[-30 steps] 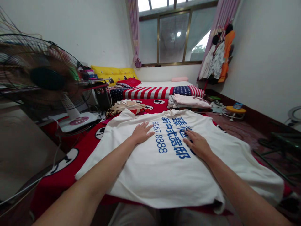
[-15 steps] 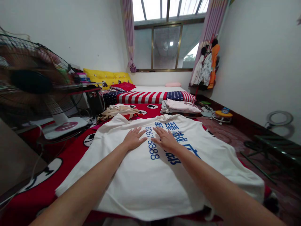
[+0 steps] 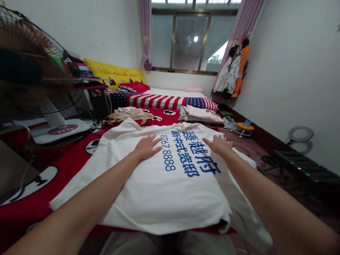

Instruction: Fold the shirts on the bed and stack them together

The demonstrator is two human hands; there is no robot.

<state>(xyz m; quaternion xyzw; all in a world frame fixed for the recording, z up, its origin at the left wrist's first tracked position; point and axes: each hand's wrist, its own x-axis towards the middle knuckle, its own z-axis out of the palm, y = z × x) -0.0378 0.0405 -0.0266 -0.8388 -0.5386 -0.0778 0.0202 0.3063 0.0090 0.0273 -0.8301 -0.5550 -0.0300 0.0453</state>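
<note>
A white T-shirt (image 3: 162, 191) with blue printed characters and numbers lies spread on a red patterned bed cover (image 3: 66, 161). My left hand (image 3: 145, 146) lies flat on the shirt, fingers stretched out, left of the numbers. My right hand (image 3: 219, 144) rests palm down with fingers apart on the shirt's right side, just right of the blue print. The shirt's right part hangs off the bed edge under my right forearm.
A standing fan (image 3: 32, 81) is close on the left. Folded pink clothes (image 3: 202, 114) and a beige garment (image 3: 127, 114) lie beyond the shirt, then a striped blanket (image 3: 164, 101). A small yellow stool (image 3: 244, 127) and a dark rack (image 3: 300, 166) stand on the right floor.
My right hand slid from the middle of the print out to the shirt's right side. My left hand stayed flat in place. The view tilted down.
</note>
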